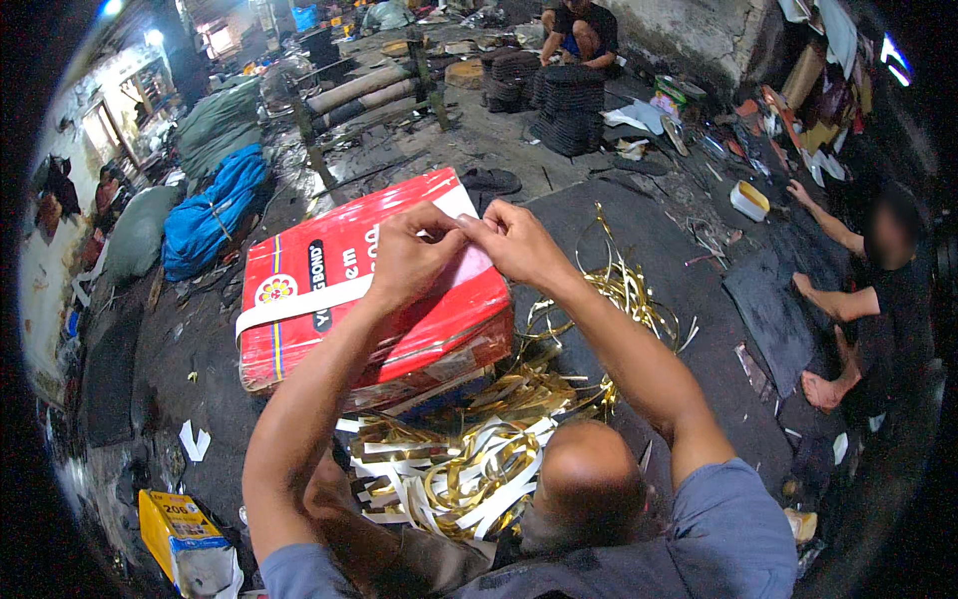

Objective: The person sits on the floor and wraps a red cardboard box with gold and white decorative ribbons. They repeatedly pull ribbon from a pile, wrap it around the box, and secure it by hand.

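Observation:
A red cardboard box [419, 369] wrapped in shiny clear film stands in front of me, and both hands are over its top. A white strip [299, 305] lies across the box top from its left edge and runs in under my left hand. My left hand [411, 250] is closed in a pinch, with thumb and forefinger together. Right beside it, my right hand [521, 245] pinches too, its fingertips meeting those of the left. Whatever sits between the fingertips is too small and hidden to make out. A pale pinkish patch shows on the box just below the fingers.
Gold and white strips [479, 469] lie heaped in my lap, with a gold tangle [629, 299] right of the box. A yellow-and-blue box [183, 534] stands lower left, a blue bundle [212, 215] upper left. One person sits at right; another crouches behind dark stacks [569, 110].

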Tool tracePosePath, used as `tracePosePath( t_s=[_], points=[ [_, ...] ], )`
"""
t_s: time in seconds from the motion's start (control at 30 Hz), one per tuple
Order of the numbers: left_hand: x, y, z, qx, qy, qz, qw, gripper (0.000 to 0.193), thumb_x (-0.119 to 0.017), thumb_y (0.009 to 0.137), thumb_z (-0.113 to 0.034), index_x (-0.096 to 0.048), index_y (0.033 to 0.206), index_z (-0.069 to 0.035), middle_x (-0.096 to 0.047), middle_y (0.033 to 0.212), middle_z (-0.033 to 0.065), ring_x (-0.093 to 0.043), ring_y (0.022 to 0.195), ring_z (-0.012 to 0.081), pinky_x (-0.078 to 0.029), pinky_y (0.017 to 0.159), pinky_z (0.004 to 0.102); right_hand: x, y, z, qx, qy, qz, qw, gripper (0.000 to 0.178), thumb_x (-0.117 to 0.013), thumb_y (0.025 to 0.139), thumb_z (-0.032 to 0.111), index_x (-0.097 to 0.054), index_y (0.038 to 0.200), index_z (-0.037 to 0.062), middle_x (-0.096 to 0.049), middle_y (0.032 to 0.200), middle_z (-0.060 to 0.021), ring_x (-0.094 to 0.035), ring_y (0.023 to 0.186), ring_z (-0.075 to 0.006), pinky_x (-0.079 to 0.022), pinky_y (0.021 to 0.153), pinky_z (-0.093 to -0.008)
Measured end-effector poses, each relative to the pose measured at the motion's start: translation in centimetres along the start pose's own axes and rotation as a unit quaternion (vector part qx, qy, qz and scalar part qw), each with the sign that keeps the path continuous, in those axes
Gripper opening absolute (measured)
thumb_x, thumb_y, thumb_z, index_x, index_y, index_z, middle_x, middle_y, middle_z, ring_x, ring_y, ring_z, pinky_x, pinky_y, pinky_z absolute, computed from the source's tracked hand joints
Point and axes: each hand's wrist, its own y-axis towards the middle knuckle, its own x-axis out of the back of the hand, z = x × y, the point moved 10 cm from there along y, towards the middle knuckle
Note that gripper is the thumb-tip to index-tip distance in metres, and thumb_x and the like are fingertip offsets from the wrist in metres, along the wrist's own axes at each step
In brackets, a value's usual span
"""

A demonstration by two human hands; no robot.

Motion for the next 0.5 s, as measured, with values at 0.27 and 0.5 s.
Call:
tracePosePath(
  t_s=[0.27,0.5],
  points=[
    [0.0,-0.7,-0.7,-0.029,0.037,-0.005,0.999,0.01,-0.079,0.086,-0.01,-0.078,0.086,0.0,-0.073,0.08,0.0085,-0.069,0.072,0.0146,-0.054,0.067,0.0295,-2.5,-1.6,-1.6,-0.157,0.397,0.098,0.899,0.026,-0.066,0.104,0.025,-0.057,0.083,0.0132,-0.044,0.062,0.0084,-0.038,0.048,-0.002,-0.029,0.04,-0.0224],
    [-0.9,0.2,-0.9,-0.036,-0.007,-0.012,0.999,0.01,-0.078,0.084,-0.01,-0.078,0.085,0.0,-0.074,0.081,0.0109,-0.071,0.072,0.0176,-0.056,0.069,0.032,-4.0,-2.5,-3.7,-0.209,0.564,0.098,0.793,0.016,-0.065,0.105,0.025,-0.055,0.095,0.0165,-0.049,0.067,0.007,-0.038,0.043,-0.0039,-0.027,0.036,-0.0215]
  ],
)
